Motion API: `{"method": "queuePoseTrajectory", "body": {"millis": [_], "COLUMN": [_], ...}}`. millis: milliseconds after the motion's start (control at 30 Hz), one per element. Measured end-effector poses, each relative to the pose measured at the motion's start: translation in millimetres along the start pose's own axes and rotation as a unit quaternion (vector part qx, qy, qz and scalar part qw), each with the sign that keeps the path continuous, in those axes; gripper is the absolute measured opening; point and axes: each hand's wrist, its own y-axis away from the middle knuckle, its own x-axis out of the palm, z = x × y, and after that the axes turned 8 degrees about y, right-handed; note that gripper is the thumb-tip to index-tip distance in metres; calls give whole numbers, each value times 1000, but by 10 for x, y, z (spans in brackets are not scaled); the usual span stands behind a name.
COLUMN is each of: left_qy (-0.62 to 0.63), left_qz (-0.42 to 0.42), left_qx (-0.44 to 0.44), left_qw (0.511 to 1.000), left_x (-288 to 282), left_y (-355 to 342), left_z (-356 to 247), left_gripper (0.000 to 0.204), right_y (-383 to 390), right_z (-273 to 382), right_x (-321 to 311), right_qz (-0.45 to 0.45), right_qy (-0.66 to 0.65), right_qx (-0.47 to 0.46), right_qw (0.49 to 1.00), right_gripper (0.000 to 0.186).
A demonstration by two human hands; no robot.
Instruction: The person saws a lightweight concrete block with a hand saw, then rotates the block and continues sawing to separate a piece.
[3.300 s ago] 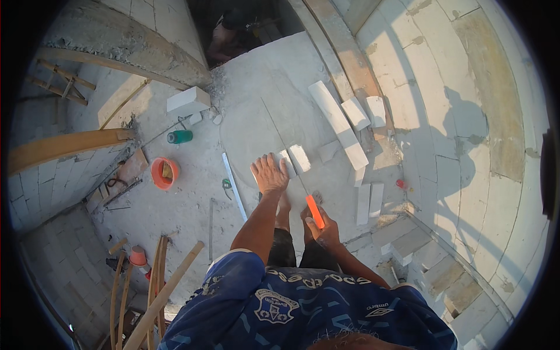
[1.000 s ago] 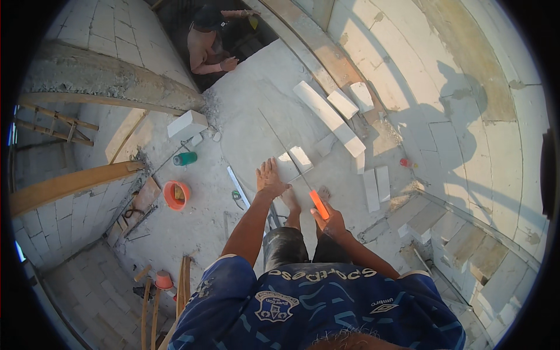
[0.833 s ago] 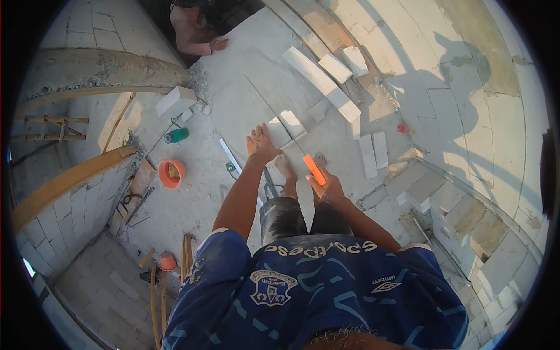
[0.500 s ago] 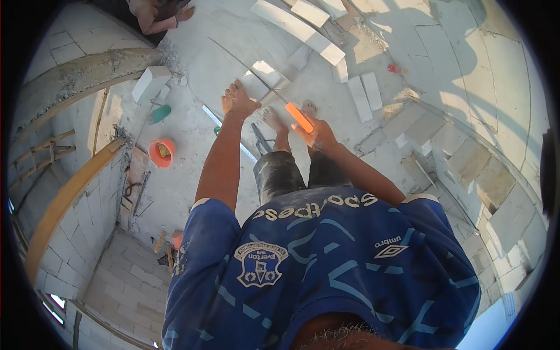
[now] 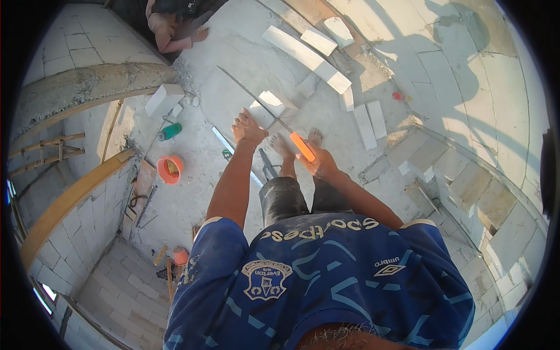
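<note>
- Mid-scene, centre: handsaw (image 5: 303, 147), orange handle at the near-right end, narrow blade running toward far left, lying across a white aerated-concrete block (image 5: 272, 99).
- Block is down at floor level, just far of the bare feet; part shows either side of the blade, far-right part sunlit. Depth of any cut: can't tell.
- Right hand (image 5: 318, 160): curled round the handle, closed on it. Arm comes in from near right.
- Left hand (image 5: 248, 128): palm down, fingers loosely spread and a little bent, at the block's left end, left of the blade. Part open; can't tell how firmly it bears on the block.
- Feet: left foot (image 5: 281, 144) between left hand and handle; right foot (image 5: 315, 137) just right of the handle.
- Left of the left hand: silvery straightedge (image 5: 221, 140) on the concrete floor (image 5: 204, 198), green tape measure (image 5: 226, 154) beside it.
- Farther left: orange bucket (image 5: 169, 170) with something tan inside, green bottle (image 5: 170, 131) beyond it, chunky white block (image 5: 164, 100) beyond that.
- Far right of the saw: long white block (image 5: 306, 60); two narrow slabs (image 5: 363, 126) side by side, nearer.
- Far left: co-worker (image 5: 166, 29), one hand at the floor's edge.
</note>
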Motion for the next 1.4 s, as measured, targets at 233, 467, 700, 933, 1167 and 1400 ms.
{"method": "queuePoseTrajectory", "body": {"millis": [233,467,700,933,1167,1400], "left_qy": [-63,-64,-49,-55,-57,-72], "left_qz": [12,30,-8,-7,8,-12], "left_qx": [-47,-62,-25,-34,-40,-39], "left_qw": [997,996,998,998,998,997], "left_x": [16,83,203,139,50,28], "left_y": [-81,-137,-82,-74,-53,-27], "left_z": [-81,-70,23,0,-59,-96], "left_gripper": [130,130,135,133,131,130], "right_y": [-50,-143,-60,-99,-127,-78], "right_z": [-15,-32,-63,-78,-81,-60], "right_x": [2,11,11,53,42,1], "right_qz": [41,41,111,63,20,56], "right_qy": [-17,-13,-62,16,19,-11], "right_qx": [10,15,8,36,32,35], "right_qw": [999,999,992,997,999,998], "right_gripper": [60,59,50,54,55,59]}}
